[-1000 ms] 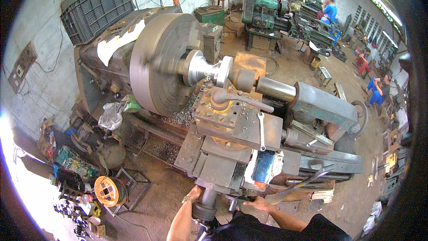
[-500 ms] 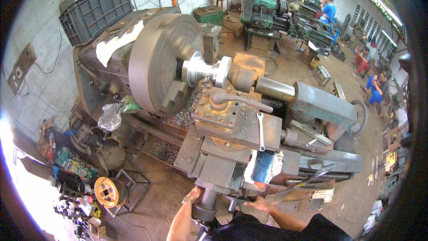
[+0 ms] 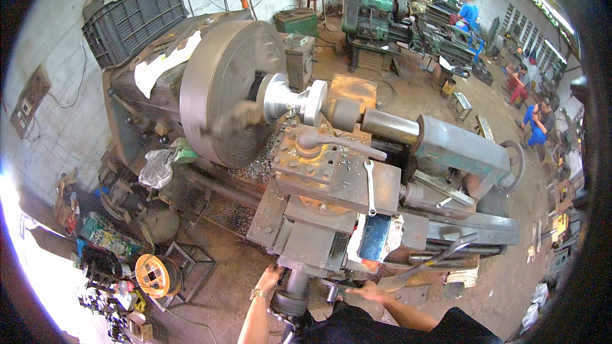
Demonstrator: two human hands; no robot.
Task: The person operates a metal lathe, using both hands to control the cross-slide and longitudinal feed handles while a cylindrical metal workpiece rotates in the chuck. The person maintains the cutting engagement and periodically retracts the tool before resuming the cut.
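Observation:
A lathe's large chuck (image 3: 223, 99) is blurred by spinning and holds a shiny flanged metal workpiece (image 3: 280, 100), whose right end meets the tailstock quill (image 3: 392, 125). The cutting tool sits close to the workpiece at the tool post (image 3: 306, 153). My left hand (image 3: 270, 278), with a wristwatch, is beside the cross-slide's round shaft and collar (image 3: 294, 293); its fingers curl in under the slide and are partly hidden. My right hand (image 3: 370, 291) is closed on a small metal handle (image 3: 338, 288) at the front of the carriage.
A spanner (image 3: 370, 188) and a phone (image 3: 375, 237) on a white cloth lie on the carriage. A long lever (image 3: 427, 262) slants up to the right. Metal chips lie below the chuck. A cable reel (image 3: 156, 275) stands left. Several people sit at the far right.
My left hand has shifted slightly left and up beside the shaft. The right hand holds its place. The chuck's blurred jaws show in a different position.

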